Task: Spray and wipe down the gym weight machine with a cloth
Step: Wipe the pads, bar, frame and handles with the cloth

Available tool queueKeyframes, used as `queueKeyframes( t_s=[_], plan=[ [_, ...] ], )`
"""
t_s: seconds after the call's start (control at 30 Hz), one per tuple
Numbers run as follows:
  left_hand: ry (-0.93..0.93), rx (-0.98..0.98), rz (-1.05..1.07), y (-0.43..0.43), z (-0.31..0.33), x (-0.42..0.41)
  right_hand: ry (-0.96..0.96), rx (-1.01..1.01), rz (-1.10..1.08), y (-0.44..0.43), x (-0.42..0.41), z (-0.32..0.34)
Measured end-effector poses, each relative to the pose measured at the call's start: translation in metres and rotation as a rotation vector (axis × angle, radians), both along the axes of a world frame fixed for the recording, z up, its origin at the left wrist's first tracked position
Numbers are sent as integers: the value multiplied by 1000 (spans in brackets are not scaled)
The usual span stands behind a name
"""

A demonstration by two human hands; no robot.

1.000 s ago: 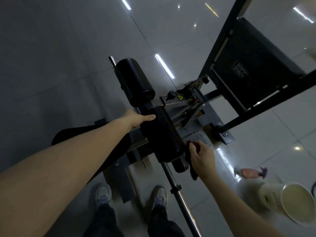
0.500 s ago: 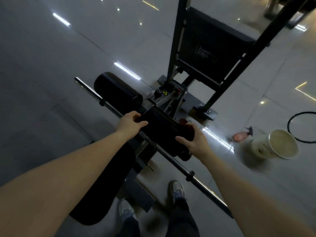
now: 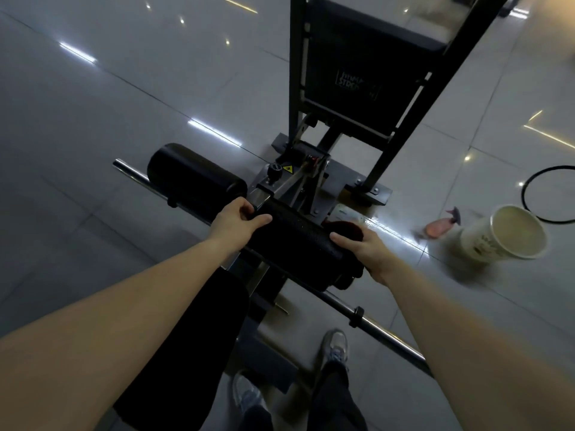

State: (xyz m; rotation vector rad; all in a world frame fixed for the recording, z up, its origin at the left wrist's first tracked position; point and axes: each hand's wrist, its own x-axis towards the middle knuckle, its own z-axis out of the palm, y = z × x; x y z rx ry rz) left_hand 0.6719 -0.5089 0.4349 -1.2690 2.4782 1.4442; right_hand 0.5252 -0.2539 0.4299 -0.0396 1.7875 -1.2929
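Cloth (image 3: 343,229) has shifted atop roller pad (image 3: 295,248), under right grip (image 3: 370,253).

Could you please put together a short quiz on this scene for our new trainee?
1. True or false: the spray bottle is in the left hand.
2. Which hand holds the cloth against the roller pad? A) left B) right C) neither
3. Fill in: the white thing on the floor beside the spray bottle is a ____.
Key: 1 false, it lies on the floor; 2 B, the right hand; 3 bucket.
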Motion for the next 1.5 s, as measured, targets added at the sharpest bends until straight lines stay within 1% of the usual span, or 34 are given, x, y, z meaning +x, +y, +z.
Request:
queueKeyframes(
  t_s=[0.07,0.13,0.2,0.27,0.33,0.4,0.5,0.6,0.7,0.77,0.83,0.93,1.03,1.1,1.2,1.27,1.4,1.5],
  plan=[
    [-54,-28,-9,-1,1,-7,-37,30,49,-3,-7,3],
    [-118,-34,-33,-5,2,-11,0,80,131,-8,-13,11],
    [-158,46,-36,-9,7,-13,169,155,192,-13,-12,23],
    [-183,155,-29,-12,16,-16,400,230,171,-16,3,32],
    [-198,206,-31,-13,22,-18,579,281,118,-16,32,31],
    [-209,225,-37,-13,24,-20,739,335,126,-17,66,22],
    [-222,231,-48,-15,21,-21,945,403,83,-34,87,14],
    [-228,244,-52,-19,18,-24,1081,370,99,-71,86,11],
    [-235,263,-65,-20,16,-29,1037,280,212,-128,75,10],
    [-240,257,-45,-20,15,-30,978,212,335,-163,62,13],
    [-250,246,-45,-20,16,-29,970,173,473,-171,49,14],
    [-279,260,-81,-19,24,-30,1040,150,550,-121,58,15],
    [-312,254,-73,-18,31,-31,1212,200,567,-40,81,14],
    [-307,246,-44,-15,33,-30,1294,208,590,0,85,10],
    [-306,213,-18,-10,31,-27,1341,222,610,18,83,7],
    [-322,165,-8,-9,29,-28,1282,227,596,-2,79,7],
    [-346,129,47,-6,27,-30,1115,212,498,-77,59,6],
    [-338,143,64,-6,25,-30,1004,181,536,-128,38,11]
  ],
)
